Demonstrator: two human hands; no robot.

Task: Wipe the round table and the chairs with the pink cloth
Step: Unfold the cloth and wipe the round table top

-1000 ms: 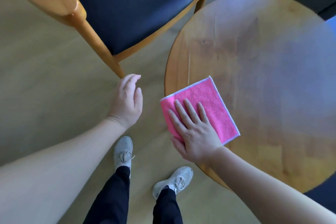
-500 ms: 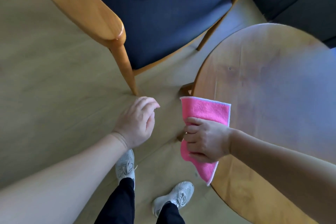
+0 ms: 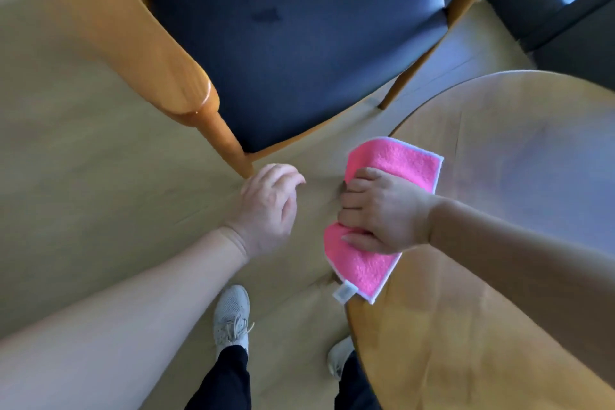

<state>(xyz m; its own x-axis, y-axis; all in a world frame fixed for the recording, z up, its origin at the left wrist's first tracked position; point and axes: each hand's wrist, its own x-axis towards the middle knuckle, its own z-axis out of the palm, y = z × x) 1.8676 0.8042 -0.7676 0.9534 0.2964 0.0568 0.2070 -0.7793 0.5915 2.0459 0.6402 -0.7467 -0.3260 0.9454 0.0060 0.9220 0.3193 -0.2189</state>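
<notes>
Best to keep right hand (image 3: 382,213) curled tight on pink cloth (image 3: 392,163) draped over table (image 3: 499,309) edge mid-frame, wrapping the rim fully, left hand (image 3: 266,210) loose, holding nothing, clear of chair (image 3: 293,30) upper left.

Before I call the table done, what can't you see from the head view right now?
- Table: far and right parts cut off by the frame edge.
- Table rim under the cloth and right hand: covered.
- Chair: back cut off at top.
- Other chairs: not in view.
</notes>
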